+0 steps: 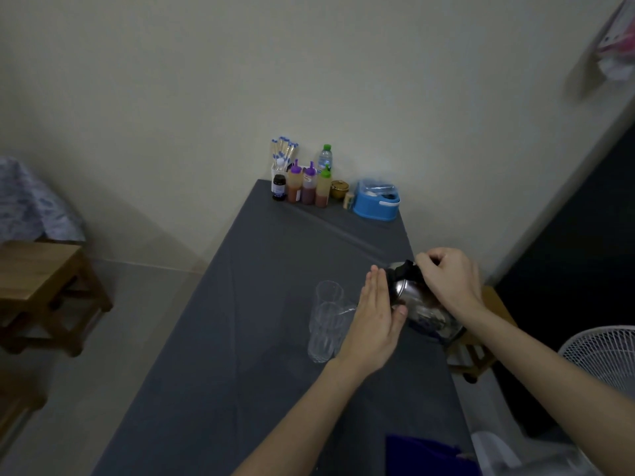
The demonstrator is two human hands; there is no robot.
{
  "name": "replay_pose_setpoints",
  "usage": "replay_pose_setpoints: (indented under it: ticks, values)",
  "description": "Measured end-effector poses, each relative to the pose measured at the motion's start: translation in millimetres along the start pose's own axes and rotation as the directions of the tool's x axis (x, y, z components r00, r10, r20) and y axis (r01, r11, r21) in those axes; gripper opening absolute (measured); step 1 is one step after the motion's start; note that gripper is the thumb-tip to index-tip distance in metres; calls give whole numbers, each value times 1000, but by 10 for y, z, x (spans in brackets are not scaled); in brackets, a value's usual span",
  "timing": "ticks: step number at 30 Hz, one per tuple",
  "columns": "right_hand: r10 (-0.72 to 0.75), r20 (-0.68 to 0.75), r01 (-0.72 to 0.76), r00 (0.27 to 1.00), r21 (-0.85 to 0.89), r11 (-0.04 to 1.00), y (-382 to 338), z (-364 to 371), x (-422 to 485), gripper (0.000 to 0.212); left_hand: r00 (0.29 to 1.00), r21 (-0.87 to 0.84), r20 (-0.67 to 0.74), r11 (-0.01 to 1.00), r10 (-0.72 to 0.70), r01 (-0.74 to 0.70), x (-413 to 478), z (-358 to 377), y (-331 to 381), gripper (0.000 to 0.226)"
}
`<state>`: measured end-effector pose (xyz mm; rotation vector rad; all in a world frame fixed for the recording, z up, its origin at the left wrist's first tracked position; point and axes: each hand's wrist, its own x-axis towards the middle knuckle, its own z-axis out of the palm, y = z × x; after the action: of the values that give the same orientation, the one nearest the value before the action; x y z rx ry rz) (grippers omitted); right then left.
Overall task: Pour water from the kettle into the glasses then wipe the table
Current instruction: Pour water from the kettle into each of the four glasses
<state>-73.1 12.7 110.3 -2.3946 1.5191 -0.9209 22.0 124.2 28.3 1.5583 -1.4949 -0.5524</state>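
A shiny steel kettle (417,305) with a black handle is tilted to the left over the grey table (240,338). My right hand (450,280) is shut on the kettle's handle from above. My left hand (376,316) lies flat against the kettle's left side, fingers straight, thumb under the body. Two clear glasses stand just left of the hands: the nearer glass (324,333) sits under the spout, the farther glass (329,293) behind it. The spout is hidden by my left hand. A blue cloth (422,453) lies at the table's near edge.
At the table's far end stand sauce bottles (307,185), a water bottle (324,158), a cup of chopsticks (283,154) and a blue box (376,201). A wooden stool (44,286) is on the left, a white fan (604,355) on the right.
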Motion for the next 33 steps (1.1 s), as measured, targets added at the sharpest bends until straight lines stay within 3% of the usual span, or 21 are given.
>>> replay_pose_setpoints:
  ticks: [23,33]
  values:
    - [-119,-19,118,993,-47,992,17,-68,88,40,999,-4,-32,1000,5,-5,32,42,48,66]
    - [-94,-26,93,995,-27,995,51,-101,82,38,999,-5,-29,1000,20,-20,50,26,92,65]
